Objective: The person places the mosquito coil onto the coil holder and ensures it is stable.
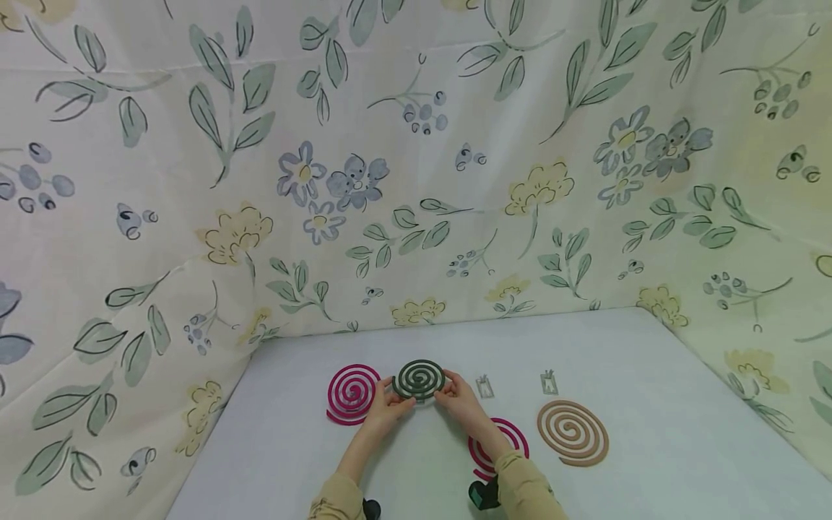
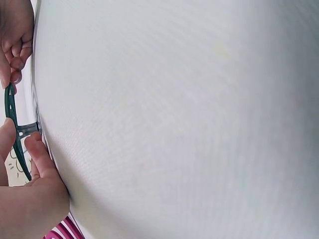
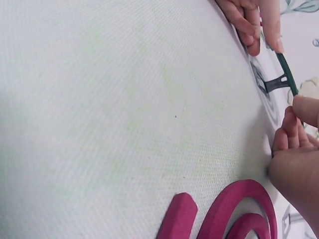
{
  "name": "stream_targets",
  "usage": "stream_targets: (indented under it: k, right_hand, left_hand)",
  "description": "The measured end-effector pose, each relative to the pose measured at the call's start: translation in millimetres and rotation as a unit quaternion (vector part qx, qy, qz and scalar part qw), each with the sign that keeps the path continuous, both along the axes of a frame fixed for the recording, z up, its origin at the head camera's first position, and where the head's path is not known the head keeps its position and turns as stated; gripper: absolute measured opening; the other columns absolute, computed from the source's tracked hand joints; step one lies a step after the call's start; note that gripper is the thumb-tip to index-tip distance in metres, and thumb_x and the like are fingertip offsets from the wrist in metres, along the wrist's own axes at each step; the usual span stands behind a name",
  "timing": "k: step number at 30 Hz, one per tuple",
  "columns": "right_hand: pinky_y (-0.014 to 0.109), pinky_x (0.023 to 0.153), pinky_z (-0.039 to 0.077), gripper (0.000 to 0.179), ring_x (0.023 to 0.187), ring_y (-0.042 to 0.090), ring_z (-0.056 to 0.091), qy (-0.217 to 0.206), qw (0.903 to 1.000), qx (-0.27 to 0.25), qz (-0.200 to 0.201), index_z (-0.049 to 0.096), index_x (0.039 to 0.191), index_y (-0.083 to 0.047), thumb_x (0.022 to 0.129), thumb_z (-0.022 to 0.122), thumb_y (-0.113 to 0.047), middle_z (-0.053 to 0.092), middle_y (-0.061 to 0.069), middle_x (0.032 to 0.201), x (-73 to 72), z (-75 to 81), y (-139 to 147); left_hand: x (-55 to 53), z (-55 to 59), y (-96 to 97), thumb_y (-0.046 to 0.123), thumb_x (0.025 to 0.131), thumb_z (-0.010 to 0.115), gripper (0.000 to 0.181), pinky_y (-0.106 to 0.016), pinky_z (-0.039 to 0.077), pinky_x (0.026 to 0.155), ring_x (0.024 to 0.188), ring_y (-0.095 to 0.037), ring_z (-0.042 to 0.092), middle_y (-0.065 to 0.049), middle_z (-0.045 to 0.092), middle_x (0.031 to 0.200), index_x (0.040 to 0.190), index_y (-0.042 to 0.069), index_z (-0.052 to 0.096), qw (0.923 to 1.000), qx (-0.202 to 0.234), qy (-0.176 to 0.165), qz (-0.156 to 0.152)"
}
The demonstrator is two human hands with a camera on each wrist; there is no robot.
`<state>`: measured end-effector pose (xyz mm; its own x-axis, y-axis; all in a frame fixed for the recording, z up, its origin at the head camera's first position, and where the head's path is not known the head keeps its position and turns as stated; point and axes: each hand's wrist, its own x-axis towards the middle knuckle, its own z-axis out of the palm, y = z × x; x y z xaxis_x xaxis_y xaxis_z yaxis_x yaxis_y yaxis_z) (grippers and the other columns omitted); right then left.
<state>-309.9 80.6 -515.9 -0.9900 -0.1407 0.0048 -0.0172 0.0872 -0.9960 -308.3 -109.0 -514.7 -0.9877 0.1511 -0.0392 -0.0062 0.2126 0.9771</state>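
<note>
Left hand (image 1: 388, 412) and right hand (image 1: 460, 401) pinch opposite edges of the dark green coil (image 1: 419, 378), over a small stand (image 3: 277, 84) toward the table's (image 1: 416, 469) far edge, pink coil (image 1: 353, 393) close left, wider gap right.

My right hand (image 3: 295, 162) pinches one edge of a thin dark green piece (image 3: 285, 65); my left hand (image 3: 245, 21) holds it opposite. Between my hands, a dark stand (image 3: 276, 83) joins it. Nearer me than my right hand, a magenta spiral (image 3: 219, 211) lies partly in view.
</note>
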Motion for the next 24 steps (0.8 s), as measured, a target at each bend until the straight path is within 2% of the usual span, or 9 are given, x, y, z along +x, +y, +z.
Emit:
stream_targets:
  k: [5,14,24]
  right_hand:
    - [0.018,0.059,0.035,0.057,0.072,0.01,0.04,0.003,1.0,0.002,0.001,0.028,0.141,0.011,0.092,0.055,-0.002,0.049,0.005,0.087,2.9,3.7,-1]
    - [0.018,0.06,0.035,0.055,0.073,0.01,0.04,0.006,1.0,-0.001,0.003,0.028,0.139,0.014,0.091,0.052,0.002,0.049,0.008,0.088,21.9,32.2,-1]
    - [0.018,0.06,0.036,0.055,0.074,0.012,0.041,-0.002,1.0,-0.002,0.003,0.028,0.139,0.014,0.092,0.052,0.002,0.049,0.009,0.088,22.5,32.9,-2]
  left_hand:
    - [-1.9,-0.4,0.2,0.013,0.087,0.067,0.073,-0.024,0.04,0.066,0.071,-0.007,0.049,-0.003,0.057,0.081,0.138,-0.005,0.018,1.0,0.002,-0.001,0.0]
    - [-1.3,0.2,0.8,0.014,0.087,0.067,0.074,-0.025,0.04,0.065,0.07,-0.008,0.048,-0.003,0.057,0.082,0.139,-0.005,0.018,1.0,-0.001,-0.003,0.002]
    - [0.2,2.7,2.2,0.01,0.087,0.066,0.071,-0.025,0.041,0.065,0.071,-0.009,0.048,-0.008,0.058,0.083,0.138,-0.008,0.019,0.9999,-0.009,0.001,0.008]
